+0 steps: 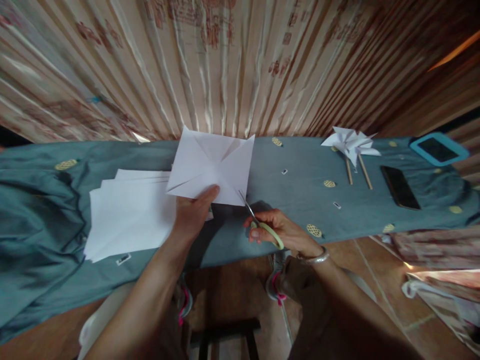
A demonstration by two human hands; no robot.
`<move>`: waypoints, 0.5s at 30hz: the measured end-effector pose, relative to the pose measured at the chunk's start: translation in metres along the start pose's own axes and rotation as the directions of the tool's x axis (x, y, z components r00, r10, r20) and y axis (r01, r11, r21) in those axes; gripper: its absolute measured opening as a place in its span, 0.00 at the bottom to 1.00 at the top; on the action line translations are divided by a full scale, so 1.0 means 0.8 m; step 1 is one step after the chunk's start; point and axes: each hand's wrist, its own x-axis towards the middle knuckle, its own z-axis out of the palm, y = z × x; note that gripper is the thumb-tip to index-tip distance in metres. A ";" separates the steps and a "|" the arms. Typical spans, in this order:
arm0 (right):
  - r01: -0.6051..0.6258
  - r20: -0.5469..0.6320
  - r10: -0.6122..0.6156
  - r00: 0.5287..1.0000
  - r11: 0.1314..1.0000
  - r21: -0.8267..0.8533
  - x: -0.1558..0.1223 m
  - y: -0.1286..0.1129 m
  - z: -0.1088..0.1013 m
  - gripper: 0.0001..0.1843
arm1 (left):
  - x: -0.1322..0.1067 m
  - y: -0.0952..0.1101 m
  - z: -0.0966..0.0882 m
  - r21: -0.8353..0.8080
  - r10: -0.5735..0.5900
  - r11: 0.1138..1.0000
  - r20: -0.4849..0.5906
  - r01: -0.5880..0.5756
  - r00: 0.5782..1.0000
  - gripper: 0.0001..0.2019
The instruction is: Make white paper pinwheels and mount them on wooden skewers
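A square white sheet of paper (213,162), creased along its diagonals and slit in from some corners, is held up over the cloth. My left hand (195,210) grips its lower edge, thumb on top and the other fingers hidden beneath. In my right hand (272,227) is a pair of scissors (268,230) with pale green handles, fingers through the loops. The blades meet the sheet near its lower right corner. Under and left of the raised sheet lies a stack of white paper (127,217).
Two paper pinwheels (352,142) on wooden sticks lie at the right. Beyond them are a dark phone (400,187) and a blue-framed tablet (438,149). A patterned curtain (225,65) hangs behind the blue-green cloth (292,195). A dark stool (225,332) stands below on the tiles.
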 end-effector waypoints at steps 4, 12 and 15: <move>-0.007 0.003 0.007 1.000 1.000 0.012 0.002 -0.004 0.002 0.21 | 0.001 -0.003 0.001 -0.015 0.008 1.000 0.013 -0.008 1.000 0.26; 0.035 0.015 -0.035 0.999 0.999 -0.033 0.003 -0.004 0.001 0.20 | -0.004 0.002 0.003 -0.030 0.008 1.000 0.019 -0.007 1.000 0.27; 0.031 0.020 -0.030 0.999 0.999 -0.040 0.003 -0.003 0.002 0.20 | -0.004 0.003 0.002 -0.027 -0.001 1.000 0.026 0.002 1.000 0.27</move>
